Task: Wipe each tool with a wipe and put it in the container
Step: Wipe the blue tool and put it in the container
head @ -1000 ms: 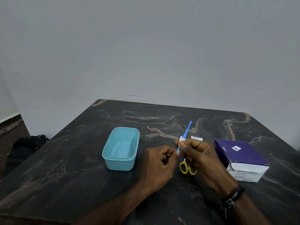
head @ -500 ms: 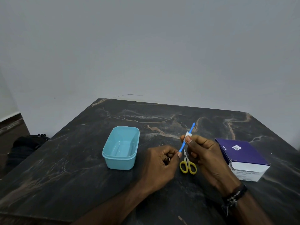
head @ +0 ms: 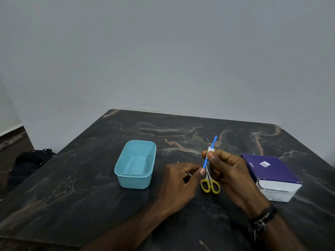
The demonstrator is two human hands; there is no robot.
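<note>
Wiping step in hand, by the look of it; left hand (head: 178,185) curled, its fingers (head: 199,173) pinching the near end of a thin blue tool (head: 213,142) and holding it slanted up and away above the tabletop (head: 81,196); right hand (head: 230,171) closed around a small white wipe (head: 210,149), thumb and forefinger pressing it round the shaft partway up, the far tip of the tool standing bare beyond that pinch; neither hand at all open; whether the lower shaft had been cleaned could not be told.

Directly beneath the two sets of fingers, flat on the tabletop, lay yellow-handled scissors (head: 210,185), blades partly hidden behind the hands, not held and probably not yet wiped; off to the left of the left fingers, near but apart, stood the light-blue container (head: 135,164), open-topped and seemingly holding no tool; beyond the right hand, to its right, sat a purple and white box of swabs (head: 272,176).

Next move judged to call for drawing the wipe along to the bare tip while keeping the left pinch firm against slipping; then carrying the tool leftward and letting it down into the container; then taking up the scissors.
</note>
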